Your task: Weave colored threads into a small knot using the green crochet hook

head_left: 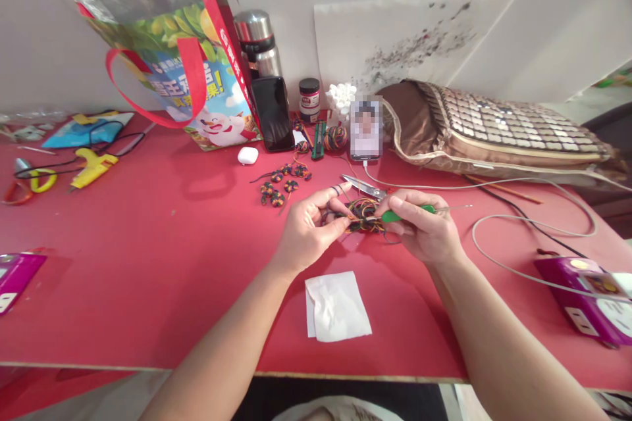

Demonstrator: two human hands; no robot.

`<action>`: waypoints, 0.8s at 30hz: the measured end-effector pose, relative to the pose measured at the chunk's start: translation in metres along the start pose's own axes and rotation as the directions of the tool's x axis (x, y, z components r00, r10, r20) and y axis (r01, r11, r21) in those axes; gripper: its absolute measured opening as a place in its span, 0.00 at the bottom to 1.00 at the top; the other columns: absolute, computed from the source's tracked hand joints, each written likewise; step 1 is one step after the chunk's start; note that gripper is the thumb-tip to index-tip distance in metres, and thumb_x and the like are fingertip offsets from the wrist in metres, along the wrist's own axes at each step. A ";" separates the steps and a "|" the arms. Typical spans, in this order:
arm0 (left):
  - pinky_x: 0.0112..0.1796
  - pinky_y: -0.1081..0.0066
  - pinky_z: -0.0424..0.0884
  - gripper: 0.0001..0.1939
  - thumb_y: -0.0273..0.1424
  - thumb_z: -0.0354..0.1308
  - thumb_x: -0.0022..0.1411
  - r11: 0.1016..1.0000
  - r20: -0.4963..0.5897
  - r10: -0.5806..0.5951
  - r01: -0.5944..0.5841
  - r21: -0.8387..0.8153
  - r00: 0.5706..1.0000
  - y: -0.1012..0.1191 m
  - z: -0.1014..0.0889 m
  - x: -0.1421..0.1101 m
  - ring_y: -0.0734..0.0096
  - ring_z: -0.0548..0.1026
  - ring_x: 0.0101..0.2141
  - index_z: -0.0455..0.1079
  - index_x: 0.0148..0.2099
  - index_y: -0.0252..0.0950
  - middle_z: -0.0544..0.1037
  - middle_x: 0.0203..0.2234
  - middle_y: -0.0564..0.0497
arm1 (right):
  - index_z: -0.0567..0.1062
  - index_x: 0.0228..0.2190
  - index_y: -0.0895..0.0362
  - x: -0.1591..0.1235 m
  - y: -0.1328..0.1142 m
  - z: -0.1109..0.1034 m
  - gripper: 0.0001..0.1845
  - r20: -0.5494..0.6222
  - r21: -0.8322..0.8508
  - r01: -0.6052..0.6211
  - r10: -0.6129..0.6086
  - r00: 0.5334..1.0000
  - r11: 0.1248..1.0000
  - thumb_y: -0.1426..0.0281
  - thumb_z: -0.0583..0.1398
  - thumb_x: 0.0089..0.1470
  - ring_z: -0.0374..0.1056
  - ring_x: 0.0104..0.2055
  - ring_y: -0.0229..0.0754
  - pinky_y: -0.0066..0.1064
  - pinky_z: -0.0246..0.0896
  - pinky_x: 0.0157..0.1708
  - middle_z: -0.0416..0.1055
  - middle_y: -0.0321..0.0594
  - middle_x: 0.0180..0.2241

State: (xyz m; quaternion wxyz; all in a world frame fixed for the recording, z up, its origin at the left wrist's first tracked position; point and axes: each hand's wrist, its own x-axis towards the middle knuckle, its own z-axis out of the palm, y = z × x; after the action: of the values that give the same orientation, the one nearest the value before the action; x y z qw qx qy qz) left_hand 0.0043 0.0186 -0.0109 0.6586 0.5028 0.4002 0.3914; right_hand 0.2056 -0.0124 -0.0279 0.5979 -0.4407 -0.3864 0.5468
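My left hand (307,229) is closed in a pinch on the edge of some dark multicoloured yarn (366,210), with a strand running over its raised index finger. In my right hand (428,231) is a green-handled crochet hook (392,216), held sideways. One metal end points left into the yarn between the hands; a thin metal end sticks out to the right. The exact stitch under the fingertips is too small to make out. Just behind the yarn lie scissors (364,188), partly covered by my right hand. Several small crocheted flower-like pieces (277,198) rest to the left.
A folded white tissue (338,308) lies in front. Behind are a bag (172,72), a dark phone (272,115), a lit phone (366,138) on a cable, a yarn ball (336,138) and a sequinned cushion (513,128). A yellow glue gun (93,168) is left, a purple power strip (582,302) right.
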 end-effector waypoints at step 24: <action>0.33 0.73 0.67 0.30 0.27 0.73 0.53 0.999 -0.170 0.039 -0.038 0.009 0.985 -0.005 0.003 0.005 0.75 0.71 0.30 0.81 0.59 0.32 0.79 0.30 0.53 | 0.87 0.29 0.55 -0.006 0.014 0.001 0.13 -0.063 -0.126 0.095 -0.103 0.993 0.987 0.58 0.73 0.57 0.63 0.21 0.36 0.30 0.53 0.21 0.75 0.38 0.21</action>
State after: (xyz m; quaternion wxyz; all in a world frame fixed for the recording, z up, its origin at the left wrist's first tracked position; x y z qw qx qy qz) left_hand 0.0094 0.0216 -0.0163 0.6128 0.4772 0.4464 0.4443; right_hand 0.1994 -0.0181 -0.0411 0.6090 -0.4757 -0.4199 0.4760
